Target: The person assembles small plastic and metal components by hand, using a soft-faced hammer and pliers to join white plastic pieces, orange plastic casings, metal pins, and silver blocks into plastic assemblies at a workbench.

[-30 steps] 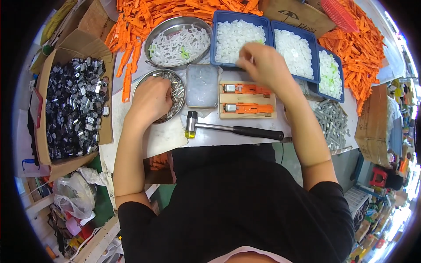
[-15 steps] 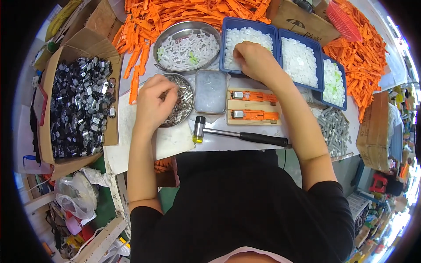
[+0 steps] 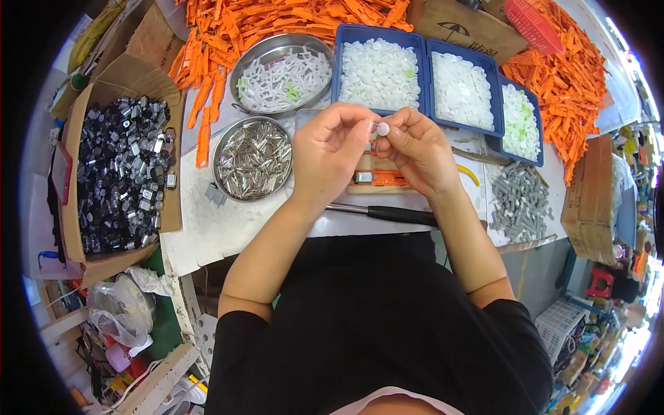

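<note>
My hands meet above the middle of the table, fingertips nearly touching. My right hand (image 3: 423, 153) pinches a small round white plastic piece (image 3: 383, 129) between thumb and finger. My left hand (image 3: 329, 153) is closed in a pinch against it, on what looks like a thin metal pin, mostly hidden by the fingers. Below them, a wooden fixture (image 3: 365, 189) carries orange plastic parts (image 3: 391, 178), partly covered by my right hand. To the left stands a round metal bowl of metal pins (image 3: 254, 160). Behind my hands is a blue bin of white round pieces (image 3: 379, 75).
A black-handled hammer (image 3: 401, 216) lies near the front edge. A steel pan (image 3: 242, 69) holds white parts. More blue bins (image 3: 499, 97) stand at right, beside grey pieces (image 3: 517, 200). A cardboard box (image 3: 173, 207) of metallic parts is left; orange parts (image 3: 297, 21) pile up behind.
My left hand has left the pin bowl and moved right. My right hand has come back from the blue bin with a white piece. Both now meet over the fixture.
</note>
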Motion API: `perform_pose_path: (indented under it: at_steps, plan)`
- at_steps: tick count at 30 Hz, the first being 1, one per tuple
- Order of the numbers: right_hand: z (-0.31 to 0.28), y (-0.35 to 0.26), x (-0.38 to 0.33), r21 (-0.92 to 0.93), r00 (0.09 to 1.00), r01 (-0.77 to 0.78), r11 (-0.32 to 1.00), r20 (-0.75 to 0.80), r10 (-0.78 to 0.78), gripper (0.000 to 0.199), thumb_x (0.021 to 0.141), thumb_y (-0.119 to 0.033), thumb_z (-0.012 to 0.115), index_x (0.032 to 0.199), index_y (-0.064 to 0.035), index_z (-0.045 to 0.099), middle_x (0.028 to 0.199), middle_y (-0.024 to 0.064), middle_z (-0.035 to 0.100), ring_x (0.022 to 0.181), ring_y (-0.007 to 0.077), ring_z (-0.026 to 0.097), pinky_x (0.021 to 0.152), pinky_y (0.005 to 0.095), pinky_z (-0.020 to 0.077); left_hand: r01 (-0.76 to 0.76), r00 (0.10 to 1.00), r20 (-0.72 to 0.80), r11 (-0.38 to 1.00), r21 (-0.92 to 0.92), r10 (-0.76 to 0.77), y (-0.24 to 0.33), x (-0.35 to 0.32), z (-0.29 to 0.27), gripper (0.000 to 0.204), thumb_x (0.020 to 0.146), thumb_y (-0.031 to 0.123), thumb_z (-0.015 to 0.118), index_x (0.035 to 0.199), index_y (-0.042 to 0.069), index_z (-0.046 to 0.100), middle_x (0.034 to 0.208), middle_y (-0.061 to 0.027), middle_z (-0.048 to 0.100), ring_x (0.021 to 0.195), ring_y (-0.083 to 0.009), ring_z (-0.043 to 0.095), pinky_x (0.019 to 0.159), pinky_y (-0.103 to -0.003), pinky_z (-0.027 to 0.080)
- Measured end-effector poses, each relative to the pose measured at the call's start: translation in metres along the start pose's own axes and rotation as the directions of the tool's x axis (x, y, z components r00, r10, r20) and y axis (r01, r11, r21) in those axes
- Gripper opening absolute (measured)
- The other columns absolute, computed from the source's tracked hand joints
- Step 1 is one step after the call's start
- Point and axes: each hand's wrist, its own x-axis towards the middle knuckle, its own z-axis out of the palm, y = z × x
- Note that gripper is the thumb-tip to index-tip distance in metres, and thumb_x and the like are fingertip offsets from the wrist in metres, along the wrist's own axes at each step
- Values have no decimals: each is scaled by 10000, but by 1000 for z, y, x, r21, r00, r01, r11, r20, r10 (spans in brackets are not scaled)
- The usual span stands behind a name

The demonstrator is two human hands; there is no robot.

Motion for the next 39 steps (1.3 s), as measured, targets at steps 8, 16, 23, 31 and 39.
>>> perform_pose_path:
  at_steps: [8,16,23,31,39]
  plan:
    - [-3,0,-10,99,1000,9,995,24,-12,85,939,-92,565,990,-26,549,896,71,634,832,142,628,775,286,527,-340,938,119,798,498,325,6,1,14,38,862,5,608,895,-10,622,913,-68,662,779,-112,626,691,-247,513]
    - [3,-28,-17,-803,975,167,572,47,-218,86,845,-17,652,911,-17,596,853,20,595,770,103,569,719,238,467,435,899,65,869,-237,-432,-11,-5,5,103,902,82,608,926,-15,634,828,-71,665,734,-111,627,656,-229,521]
    - [-3,-15,-28,-911,885,412,23,394,-250,81,757,7,599,800,-25,539,779,128,501,737,330,501,664,371,424,-261,950,300,756,601,89,-9,-12,-8,272,877,98,596,1105,-50,604,1029,-177,643,903,-291,641,802,-354,501]
    - [-11,18,-34,-933,906,297,-202,342,-250,130,740,-40,640,795,-49,522,798,108,511,797,308,511,725,402,385,-227,973,202,588,776,109,6,-8,-64,275,848,132,627,1069,-32,625,1066,-181,631,991,-323,608,882,-350,466]
    - [-20,1,-25,-933,905,312,-178,349,-244,129,756,-64,672,784,-40,549,736,85,530,727,299,527,680,394,414,-98,978,151,329,939,-140,44,-12,-113,109,807,65,634,868,-24,646,852,-140,614,801,-323,588,724,-386,468]
